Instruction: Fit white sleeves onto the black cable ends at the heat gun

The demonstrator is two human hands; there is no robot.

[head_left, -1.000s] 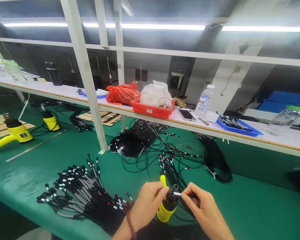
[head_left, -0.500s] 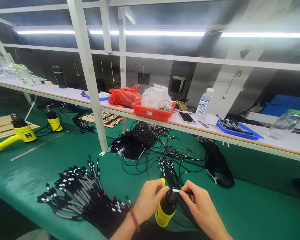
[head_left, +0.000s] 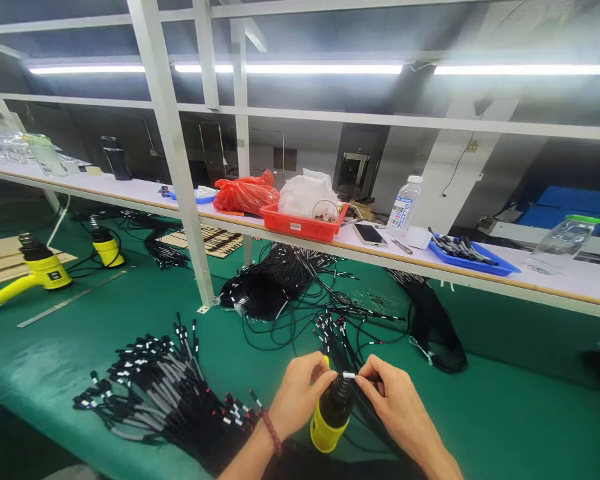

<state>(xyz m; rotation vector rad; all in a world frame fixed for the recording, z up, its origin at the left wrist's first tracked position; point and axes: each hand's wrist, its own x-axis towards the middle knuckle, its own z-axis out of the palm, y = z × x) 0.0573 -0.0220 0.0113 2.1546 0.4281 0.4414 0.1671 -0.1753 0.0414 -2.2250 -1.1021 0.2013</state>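
Note:
My left hand grips a yellow-and-black heat gun around its upper body, with the black nozzle pointing up. My right hand pinches a thin black cable between finger and thumb. The cable's tip, with a white sleeve, sits just above the nozzle opening. The gun's handle is mostly hidden behind my left hand. A fanned bundle of black sleeved cables lies left of my left wrist, which wears a red beaded bracelet.
Loose black cables lie tangled on the green bench mat ahead. Two more yellow heat guns stand at left, beside a steel ruler. A white shelf above holds a red crate, a blue tray, and a water bottle.
The white-sleeved cable tip has risen from beside the nozzle to just above it. My hands sit slightly closer together, and the whole view has shifted a little.

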